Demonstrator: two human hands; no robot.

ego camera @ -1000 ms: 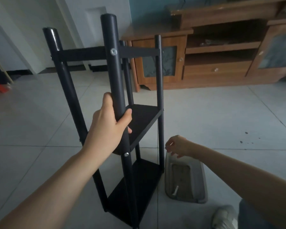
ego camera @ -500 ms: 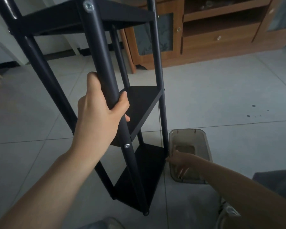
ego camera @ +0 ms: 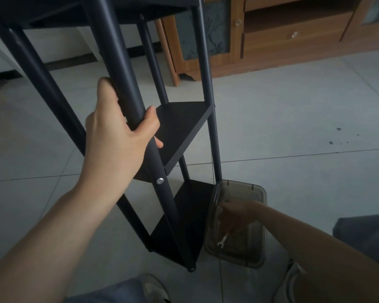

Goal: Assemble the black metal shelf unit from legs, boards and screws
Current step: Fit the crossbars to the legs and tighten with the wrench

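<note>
The left hand (ego camera: 120,136) reaches forward with its arm stretched out, and its grip is wrapped round the near leg (ego camera: 127,84) of the shelf (ego camera: 179,132), thumb on the right side of the tube, fingers curled behind it. The right hand (ego camera: 234,213) reaches down into the tub (ego camera: 258,228), fingers pointing down among the contents; whether that grip holds anything cannot be told. A small wrench (ego camera: 223,239) lies in the tub just below those fingers.

The shelf stands on the tiled floor (ego camera: 293,127), tilted toward the camera, with the tub touching or just beside its lowest board. Four legs show, and three boards: one at the top edge, one in the middle, one at the bottom. One screw (ego camera: 160,181) shows on the near leg below the left hand. A wooden cabinet (ego camera: 293,40) stands behind.
</note>
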